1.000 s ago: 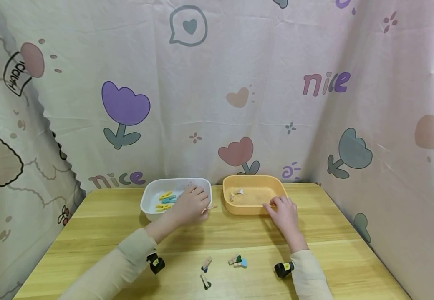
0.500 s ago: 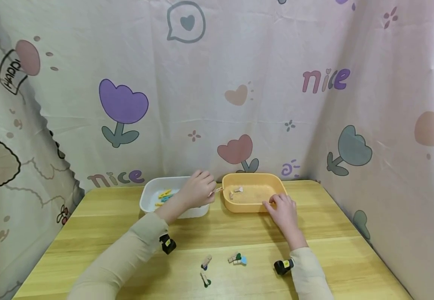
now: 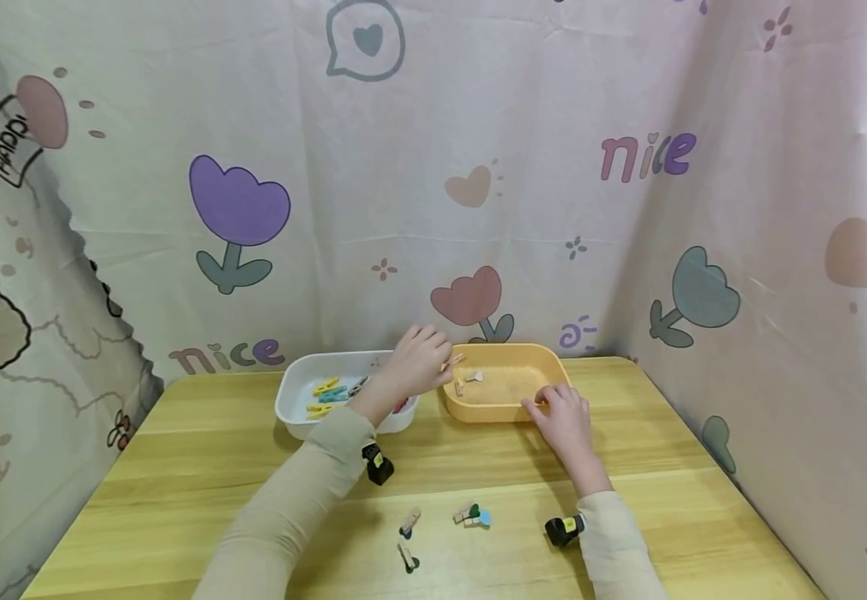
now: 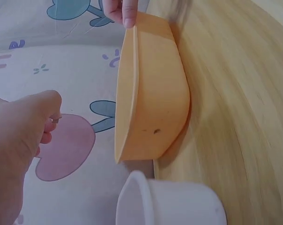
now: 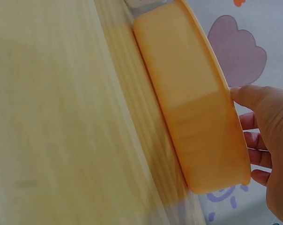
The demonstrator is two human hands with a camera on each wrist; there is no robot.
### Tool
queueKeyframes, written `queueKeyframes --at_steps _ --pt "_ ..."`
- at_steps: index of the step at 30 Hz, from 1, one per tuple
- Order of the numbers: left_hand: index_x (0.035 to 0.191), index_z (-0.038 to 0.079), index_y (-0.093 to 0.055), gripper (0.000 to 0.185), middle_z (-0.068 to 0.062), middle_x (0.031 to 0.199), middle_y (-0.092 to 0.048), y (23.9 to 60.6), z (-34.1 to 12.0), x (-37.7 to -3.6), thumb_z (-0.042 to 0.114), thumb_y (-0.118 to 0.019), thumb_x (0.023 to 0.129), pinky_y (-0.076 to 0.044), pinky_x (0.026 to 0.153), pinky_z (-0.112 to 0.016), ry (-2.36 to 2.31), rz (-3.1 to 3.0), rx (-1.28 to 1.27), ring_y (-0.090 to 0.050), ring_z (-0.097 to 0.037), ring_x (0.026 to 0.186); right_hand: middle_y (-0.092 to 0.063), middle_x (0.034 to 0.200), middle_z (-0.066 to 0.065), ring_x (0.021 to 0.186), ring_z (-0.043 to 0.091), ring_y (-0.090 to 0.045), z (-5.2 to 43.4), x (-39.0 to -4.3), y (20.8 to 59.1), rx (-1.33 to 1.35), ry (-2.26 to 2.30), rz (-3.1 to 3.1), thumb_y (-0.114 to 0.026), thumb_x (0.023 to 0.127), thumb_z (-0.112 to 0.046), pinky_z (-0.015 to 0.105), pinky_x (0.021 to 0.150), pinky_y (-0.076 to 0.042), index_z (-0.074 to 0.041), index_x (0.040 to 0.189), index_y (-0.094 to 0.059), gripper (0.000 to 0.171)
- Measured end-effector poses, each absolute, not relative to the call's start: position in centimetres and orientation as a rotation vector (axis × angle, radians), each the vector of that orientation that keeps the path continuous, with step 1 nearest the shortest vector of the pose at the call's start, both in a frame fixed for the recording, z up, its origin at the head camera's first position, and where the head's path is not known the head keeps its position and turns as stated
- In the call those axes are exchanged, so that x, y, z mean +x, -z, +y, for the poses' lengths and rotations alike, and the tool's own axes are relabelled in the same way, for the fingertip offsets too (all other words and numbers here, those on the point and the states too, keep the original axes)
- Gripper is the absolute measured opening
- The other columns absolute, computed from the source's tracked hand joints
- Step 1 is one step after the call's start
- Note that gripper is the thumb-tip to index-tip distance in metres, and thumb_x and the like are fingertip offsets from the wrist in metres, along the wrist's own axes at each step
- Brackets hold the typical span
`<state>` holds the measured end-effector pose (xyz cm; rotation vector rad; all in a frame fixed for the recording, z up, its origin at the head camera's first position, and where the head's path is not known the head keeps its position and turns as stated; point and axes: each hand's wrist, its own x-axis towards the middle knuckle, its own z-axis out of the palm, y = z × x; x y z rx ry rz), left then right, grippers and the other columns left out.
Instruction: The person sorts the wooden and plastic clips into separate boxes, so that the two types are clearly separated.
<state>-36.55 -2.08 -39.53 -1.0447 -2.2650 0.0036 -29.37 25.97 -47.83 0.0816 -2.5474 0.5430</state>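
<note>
Wooden clothespin (image 3: 454,361) sits pinched in your left hand (image 3: 420,365), held just above the near-left rim of the orange tray (image 3: 507,407). Your right hand (image 3: 564,419) curls its fingers over the tray's front right edge, gripping it. Just left stands the white bin (image 3: 293,415) with coloured pegs (image 3: 330,394); more clothespins (image 3: 471,516) lie on the table (image 3: 201,450).

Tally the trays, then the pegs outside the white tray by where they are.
Trays: 2 (white tray, orange tray)
Pegs on the tabletop: 4
Pegs in the orange tray: 2
Peg in the left hand: 1
Total: 9
</note>
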Motion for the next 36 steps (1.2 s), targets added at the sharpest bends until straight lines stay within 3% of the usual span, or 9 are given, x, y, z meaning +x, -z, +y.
queueKeyframes --at_steps 15,23,36 --pt "0.082 0.019 -0.062 0.014 0.004 0.087 -0.060 40.7 1.0 -39.4 0.032 -0.063 0.085 -0.040 0.084 -0.036 0.081 -2.458 -0.925 -0.052 -0.018 0.094 -0.057 0.090 0.009 0.086 0.030 -0.052 25.8 -29.3 47.8 0.092 -0.531 -2.537 -0.072 0.087 -0.036 0.048 0.084 -0.038 -0.011 0.084 -0.062 0.027" --pt "0.086 0.020 -0.063 0.016 0.005 0.095 -0.062 41.2 2.9 -39.8 0.036 -0.063 0.087 -0.039 0.090 -0.036 0.095 -2.639 -0.865 -0.051 -0.018 0.102 -0.057 0.090 0.009 0.086 0.030 -0.051 25.9 -29.3 47.8 0.088 -0.535 -2.537 -0.072 0.087 -0.036 0.048 0.084 -0.038 -0.010 0.084 -0.062 0.027" --pt "0.084 0.021 -0.064 0.019 0.006 0.094 -0.062 42.0 3.9 -40.1 0.039 -0.062 0.088 -0.038 0.088 -0.036 0.067 -2.657 -0.848 -0.050 -0.017 0.101 -0.057 0.090 0.008 0.087 0.030 -0.051 25.9 -29.5 47.9 0.074 -0.530 -2.545 -0.071 0.087 -0.035 0.047 0.084 -0.037 -0.011 0.084 -0.062 0.026"
